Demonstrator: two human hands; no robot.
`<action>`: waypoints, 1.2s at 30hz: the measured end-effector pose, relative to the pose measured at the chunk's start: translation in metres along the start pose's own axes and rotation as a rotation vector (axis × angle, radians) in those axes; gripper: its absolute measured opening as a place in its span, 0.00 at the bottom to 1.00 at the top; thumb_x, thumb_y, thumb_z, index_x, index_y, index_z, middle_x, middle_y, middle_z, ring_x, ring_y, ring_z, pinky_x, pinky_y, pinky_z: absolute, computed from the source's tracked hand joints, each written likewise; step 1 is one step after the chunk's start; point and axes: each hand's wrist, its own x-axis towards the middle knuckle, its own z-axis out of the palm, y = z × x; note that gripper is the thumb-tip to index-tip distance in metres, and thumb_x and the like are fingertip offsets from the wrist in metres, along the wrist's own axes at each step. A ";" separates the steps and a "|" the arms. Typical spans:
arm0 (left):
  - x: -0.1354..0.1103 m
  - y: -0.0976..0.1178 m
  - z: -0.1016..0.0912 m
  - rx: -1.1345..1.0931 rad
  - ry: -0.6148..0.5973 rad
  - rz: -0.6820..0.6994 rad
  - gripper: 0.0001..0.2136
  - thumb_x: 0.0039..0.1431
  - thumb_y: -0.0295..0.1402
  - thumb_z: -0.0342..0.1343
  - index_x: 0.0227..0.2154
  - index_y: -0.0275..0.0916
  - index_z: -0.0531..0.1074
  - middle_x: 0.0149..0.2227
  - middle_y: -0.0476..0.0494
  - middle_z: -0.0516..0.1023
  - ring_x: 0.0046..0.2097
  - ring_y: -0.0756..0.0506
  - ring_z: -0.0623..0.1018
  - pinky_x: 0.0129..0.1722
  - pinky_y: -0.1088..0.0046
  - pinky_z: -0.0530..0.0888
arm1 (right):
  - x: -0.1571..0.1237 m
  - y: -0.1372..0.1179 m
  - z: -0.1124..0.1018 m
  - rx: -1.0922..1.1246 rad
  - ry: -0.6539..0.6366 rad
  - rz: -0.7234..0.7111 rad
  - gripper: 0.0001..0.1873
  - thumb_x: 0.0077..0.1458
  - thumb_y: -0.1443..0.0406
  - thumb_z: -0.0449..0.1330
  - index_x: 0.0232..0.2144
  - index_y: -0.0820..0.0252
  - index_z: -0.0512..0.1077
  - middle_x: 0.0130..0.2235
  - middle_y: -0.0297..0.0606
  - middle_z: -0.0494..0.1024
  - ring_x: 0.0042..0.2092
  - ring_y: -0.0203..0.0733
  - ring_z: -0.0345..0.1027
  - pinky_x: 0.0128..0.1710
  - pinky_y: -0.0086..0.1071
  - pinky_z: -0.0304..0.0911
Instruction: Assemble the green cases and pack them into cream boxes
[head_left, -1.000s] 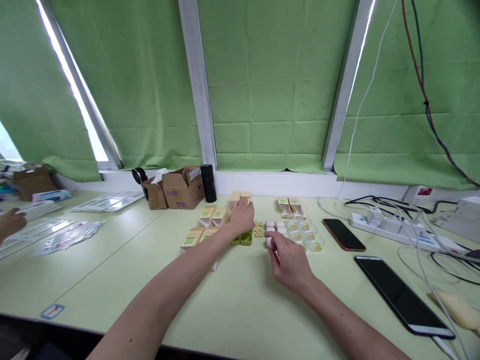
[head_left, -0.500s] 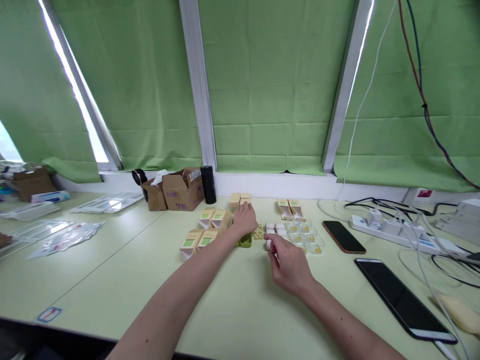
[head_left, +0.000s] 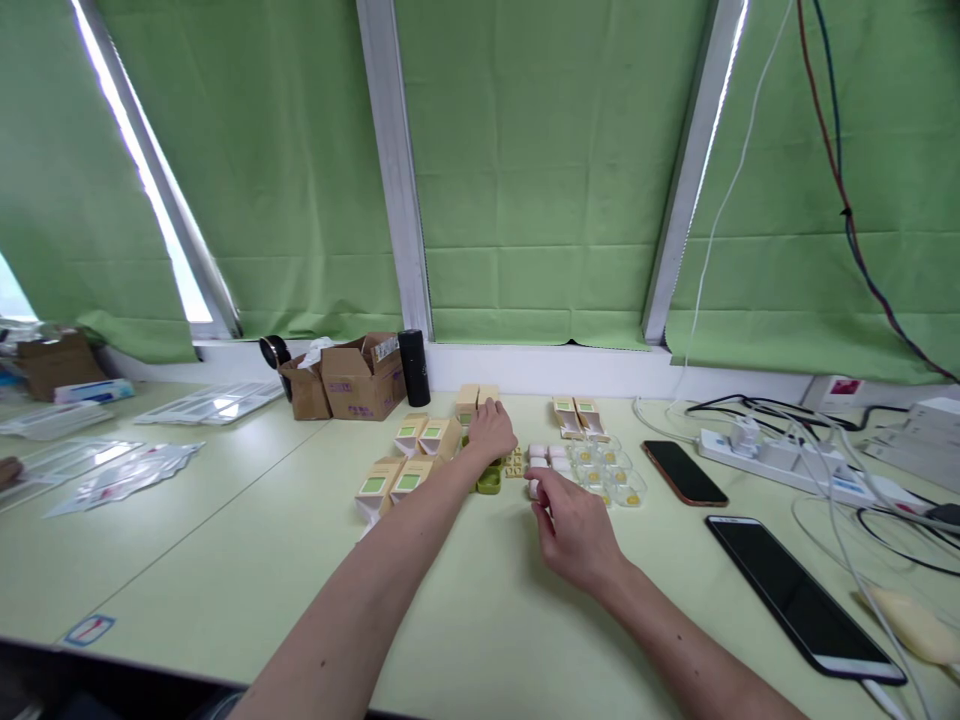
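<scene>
My left hand [head_left: 491, 430] reaches forward over small green containers [head_left: 489, 482], just in front of two tan cartons [head_left: 468, 400]. Its fingers curl downward and the hand hides what lies under them. My right hand [head_left: 577, 525] is by a cluster of small pinkish-white pieces [head_left: 559, 456]. The index finger is stretched to the nearest of these, with a gap between it and the thumb. Between the hands lie small yellowish square pieces [head_left: 514, 463]. Beyond my right hand, clear round cups [head_left: 619, 475] hold yellow bits.
Tan cartons with green labels [head_left: 409, 480] stand left of my forearm. Two opened cartons [head_left: 579, 418] lie behind the cups. Phones [head_left: 684, 473], a power strip [head_left: 780, 458] and cables are at right. Cardboard boxes [head_left: 365, 380] and a black cylinder [head_left: 415, 368] stand at back left. Another person's hand [head_left: 9, 471] shows at far left.
The whole view has shifted slightly. Both hands stay over nearly the same spots, and the objects on the table keep their places. More of the hand at the far left edge shows.
</scene>
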 end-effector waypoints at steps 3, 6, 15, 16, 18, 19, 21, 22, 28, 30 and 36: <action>0.000 0.000 0.000 -0.011 -0.005 -0.013 0.35 0.57 0.30 0.54 0.68 0.25 0.54 0.69 0.18 0.59 0.70 0.29 0.64 0.67 0.52 0.63 | 0.000 0.000 -0.001 0.001 0.000 -0.002 0.23 0.55 0.75 0.54 0.53 0.55 0.66 0.39 0.37 0.80 0.35 0.44 0.74 0.31 0.33 0.55; 0.001 0.000 0.000 -0.017 -0.014 -0.023 0.36 0.57 0.31 0.54 0.69 0.25 0.53 0.71 0.18 0.57 0.71 0.29 0.62 0.68 0.52 0.61 | 0.001 -0.001 -0.001 -0.003 -0.001 0.000 0.23 0.55 0.74 0.55 0.53 0.55 0.66 0.39 0.37 0.80 0.35 0.44 0.74 0.30 0.32 0.55; -0.010 -0.005 -0.012 -0.052 -0.027 0.005 0.35 0.63 0.33 0.52 0.70 0.27 0.53 0.76 0.19 0.48 0.75 0.28 0.57 0.70 0.49 0.58 | 0.000 -0.001 -0.001 -0.005 -0.019 0.018 0.22 0.56 0.74 0.55 0.53 0.55 0.66 0.39 0.38 0.81 0.35 0.44 0.74 0.30 0.32 0.55; -0.013 -0.008 -0.016 -0.057 -0.015 0.018 0.33 0.64 0.33 0.52 0.70 0.28 0.55 0.76 0.21 0.49 0.74 0.29 0.59 0.69 0.50 0.59 | 0.000 -0.001 -0.001 -0.005 -0.020 0.017 0.22 0.56 0.74 0.55 0.53 0.55 0.67 0.39 0.38 0.81 0.35 0.44 0.74 0.30 0.32 0.55; -0.022 -0.014 -0.027 -0.066 0.019 0.043 0.29 0.65 0.32 0.51 0.68 0.31 0.60 0.75 0.23 0.53 0.71 0.30 0.65 0.67 0.52 0.64 | -0.001 -0.001 -0.001 -0.007 -0.022 0.013 0.22 0.56 0.74 0.55 0.53 0.55 0.67 0.39 0.38 0.81 0.35 0.43 0.74 0.30 0.32 0.55; -0.027 -0.018 -0.032 -0.071 0.040 0.054 0.27 0.65 0.32 0.51 0.66 0.32 0.63 0.74 0.25 0.58 0.69 0.31 0.68 0.65 0.53 0.66 | -0.001 -0.001 -0.001 -0.008 -0.022 0.013 0.22 0.56 0.74 0.55 0.53 0.56 0.67 0.39 0.38 0.81 0.35 0.44 0.74 0.30 0.32 0.55; -0.040 -0.025 -0.044 -0.084 0.084 0.071 0.23 0.66 0.31 0.50 0.63 0.36 0.69 0.67 0.30 0.71 0.64 0.33 0.73 0.62 0.56 0.69 | -0.002 -0.002 -0.001 -0.009 -0.023 0.015 0.22 0.56 0.74 0.55 0.53 0.56 0.67 0.39 0.38 0.81 0.36 0.44 0.74 0.30 0.32 0.55; -0.048 -0.029 -0.049 -0.091 0.107 0.076 0.21 0.66 0.30 0.50 0.61 0.38 0.71 0.62 0.33 0.77 0.63 0.34 0.74 0.61 0.57 0.70 | -0.002 -0.002 -0.001 -0.009 -0.026 0.017 0.22 0.56 0.74 0.55 0.52 0.56 0.67 0.40 0.38 0.81 0.36 0.44 0.75 0.31 0.32 0.56; -0.105 -0.041 -0.063 -0.099 0.182 0.132 0.13 0.66 0.28 0.52 0.44 0.40 0.82 0.42 0.39 0.86 0.51 0.35 0.78 0.51 0.58 0.74 | -0.002 0.000 0.000 0.008 -0.071 0.028 0.20 0.57 0.74 0.55 0.50 0.55 0.68 0.43 0.39 0.82 0.38 0.45 0.76 0.32 0.33 0.59; -0.121 -0.042 -0.060 -0.091 0.164 0.178 0.10 0.63 0.27 0.55 0.36 0.41 0.83 0.36 0.39 0.85 0.47 0.34 0.78 0.47 0.57 0.74 | -0.002 0.001 0.001 0.021 -0.087 0.025 0.19 0.57 0.74 0.55 0.49 0.54 0.69 0.44 0.39 0.82 0.39 0.44 0.76 0.33 0.33 0.60; -0.139 -0.046 -0.046 -0.055 0.119 0.262 0.08 0.60 0.28 0.61 0.26 0.42 0.80 0.28 0.39 0.80 0.45 0.33 0.77 0.42 0.58 0.73 | -0.004 0.003 0.004 0.017 -0.111 0.020 0.15 0.58 0.74 0.56 0.45 0.54 0.71 0.44 0.38 0.81 0.38 0.43 0.76 0.34 0.32 0.62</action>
